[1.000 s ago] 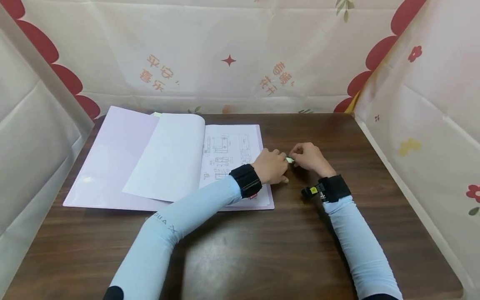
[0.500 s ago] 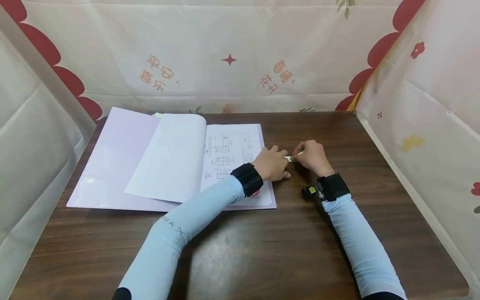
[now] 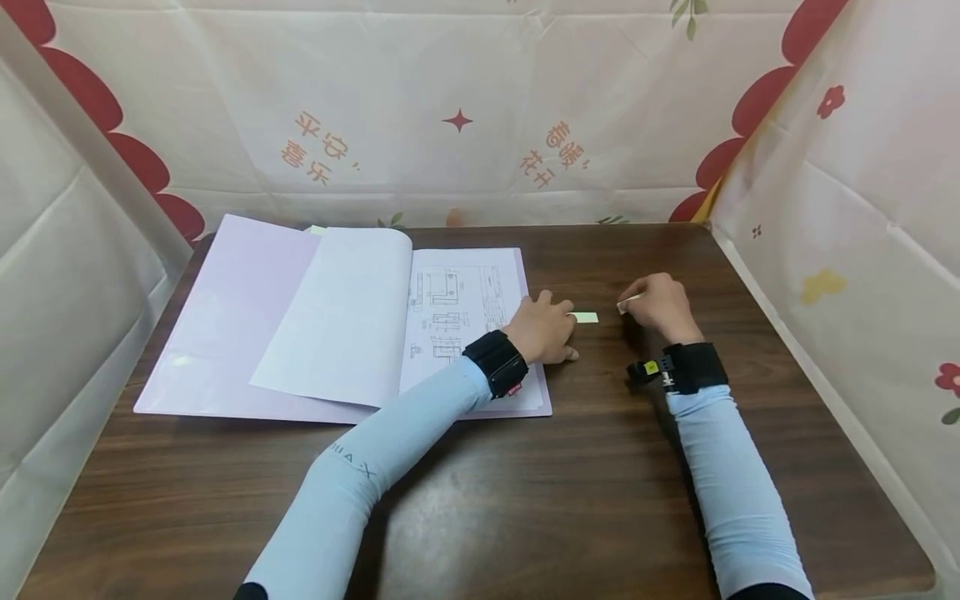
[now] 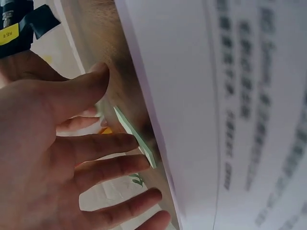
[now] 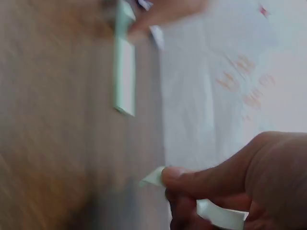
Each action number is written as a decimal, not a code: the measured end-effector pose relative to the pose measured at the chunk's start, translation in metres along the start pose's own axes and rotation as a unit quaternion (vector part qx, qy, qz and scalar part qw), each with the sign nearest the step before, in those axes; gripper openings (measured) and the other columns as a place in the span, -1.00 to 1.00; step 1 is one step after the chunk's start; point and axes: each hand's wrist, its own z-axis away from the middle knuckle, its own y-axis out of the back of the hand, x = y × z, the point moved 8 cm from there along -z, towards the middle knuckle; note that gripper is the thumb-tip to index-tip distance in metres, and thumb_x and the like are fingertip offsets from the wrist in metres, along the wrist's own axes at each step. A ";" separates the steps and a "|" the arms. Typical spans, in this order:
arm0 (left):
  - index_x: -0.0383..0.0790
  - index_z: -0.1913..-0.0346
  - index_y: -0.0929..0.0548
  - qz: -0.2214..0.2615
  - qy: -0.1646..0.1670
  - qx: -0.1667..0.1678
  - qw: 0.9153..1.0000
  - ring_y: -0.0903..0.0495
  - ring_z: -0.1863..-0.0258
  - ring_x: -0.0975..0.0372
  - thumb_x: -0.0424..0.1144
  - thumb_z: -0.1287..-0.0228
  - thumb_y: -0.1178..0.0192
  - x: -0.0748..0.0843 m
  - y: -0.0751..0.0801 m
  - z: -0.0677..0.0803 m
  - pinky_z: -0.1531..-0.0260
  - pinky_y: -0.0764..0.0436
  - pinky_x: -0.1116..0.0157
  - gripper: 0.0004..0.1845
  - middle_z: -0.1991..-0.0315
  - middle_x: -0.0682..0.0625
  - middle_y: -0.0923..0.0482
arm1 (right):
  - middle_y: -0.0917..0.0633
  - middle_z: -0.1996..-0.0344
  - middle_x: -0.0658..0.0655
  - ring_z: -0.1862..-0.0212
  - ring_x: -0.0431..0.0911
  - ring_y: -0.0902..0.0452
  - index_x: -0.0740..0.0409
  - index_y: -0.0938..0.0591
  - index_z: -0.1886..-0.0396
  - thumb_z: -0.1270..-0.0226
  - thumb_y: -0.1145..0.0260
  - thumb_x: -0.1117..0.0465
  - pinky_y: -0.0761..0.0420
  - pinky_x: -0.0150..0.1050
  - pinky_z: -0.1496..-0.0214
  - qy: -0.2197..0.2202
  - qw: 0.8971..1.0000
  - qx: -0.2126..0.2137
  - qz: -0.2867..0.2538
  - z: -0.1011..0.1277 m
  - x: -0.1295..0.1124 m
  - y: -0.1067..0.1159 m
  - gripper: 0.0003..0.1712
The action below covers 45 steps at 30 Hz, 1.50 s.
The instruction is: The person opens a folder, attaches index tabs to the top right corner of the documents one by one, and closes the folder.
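A small pale-green sticky pad (image 3: 586,317) lies on the dark wooden table (image 3: 525,500), just right of an open lilac folder (image 3: 225,308). My left hand (image 3: 566,322) rests at the folder's right edge. Its straight fingertips (image 4: 127,142) touch the pad's (image 4: 136,137) left end. My right hand (image 3: 632,303) is a little to the right, apart from the pad. Its thumb and forefinger pinch a thin green sticky strip (image 3: 628,302). In the right wrist view the strip (image 5: 153,176) sticks out of the pinch (image 5: 168,184), and the pad (image 5: 124,79) lies beyond on the wood.
The folder holds a sheet of technical drawings (image 3: 461,300) with a blank white page (image 3: 337,317) turned over to the left. Patterned cloth walls (image 3: 465,125) close in the table on the back, left and right. Bare wood lies in front of the arms.
My right hand has pulled away to the right with a strip pinched in it, leaving the pad on the table under my left fingertips. Before, both hands met at the pad.
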 end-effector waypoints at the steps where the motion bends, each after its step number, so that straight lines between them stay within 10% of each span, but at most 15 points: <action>1: 0.00 -0.40 -0.55 0.005 0.002 -0.001 1.000 -0.34 -0.42 0.02 0.37 -0.46 -0.04 -0.001 -0.001 0.000 -0.30 -0.51 0.06 -0.32 -0.55 0.08 -0.30 | -0.65 -0.10 0.45 0.02 0.20 -0.50 0.34 -0.76 0.04 -0.46 -0.30 0.18 -0.50 -0.03 0.12 -0.001 1.000 0.008 -0.004 0.000 0.002 0.005 -0.69; 12: -0.07 -0.46 -0.45 0.054 0.001 0.025 0.998 -0.37 -0.37 0.02 0.40 -0.43 -0.04 -0.010 -0.002 0.014 -0.26 -0.53 0.05 -0.22 -0.43 -0.07 -0.37 | -0.59 -0.10 0.43 0.01 0.24 -0.42 0.30 -0.71 0.05 -0.42 -0.38 0.13 -0.51 -0.02 0.10 0.020 0.998 0.043 -0.046 0.001 -0.006 0.012 -0.69; 21: -0.07 -0.41 -0.49 0.097 0.015 0.035 0.995 -0.50 -0.27 0.00 0.32 -0.41 -0.15 -0.056 -0.008 0.083 -0.24 -0.55 -0.07 -0.29 -0.37 -0.10 -0.47 | -0.80 0.13 0.34 0.25 0.08 -0.63 0.22 -0.81 0.11 -0.44 -0.37 0.26 -0.53 -0.26 0.34 0.114 0.988 0.083 -0.068 -0.001 -0.050 -0.002 -0.84; 28: -0.11 -0.26 -0.60 0.121 0.030 0.028 0.992 -0.53 -0.14 -0.02 0.21 -0.34 -0.31 -0.081 -0.029 0.124 -0.13 -0.56 -0.14 -0.40 -0.16 -0.11 -0.60 | -0.76 0.07 0.22 0.11 0.06 -0.66 0.17 -0.80 0.12 -0.42 -0.40 0.24 -0.58 -0.14 0.11 0.102 0.987 0.014 -0.125 -0.027 -0.092 -0.031 -0.86; 45: -0.04 -0.38 -0.50 0.115 0.024 0.003 0.993 -0.51 -0.12 0.00 0.18 -0.30 -0.36 -0.071 -0.045 0.116 -0.10 -0.58 -0.02 -0.32 -0.27 -0.10 -0.54 | -0.67 -0.10 0.20 -0.04 0.08 -0.57 0.18 -0.78 0.01 -0.44 -0.39 0.20 -0.61 -0.12 -0.19 -0.018 0.981 -0.026 -0.191 -0.119 -0.132 -0.081 -0.77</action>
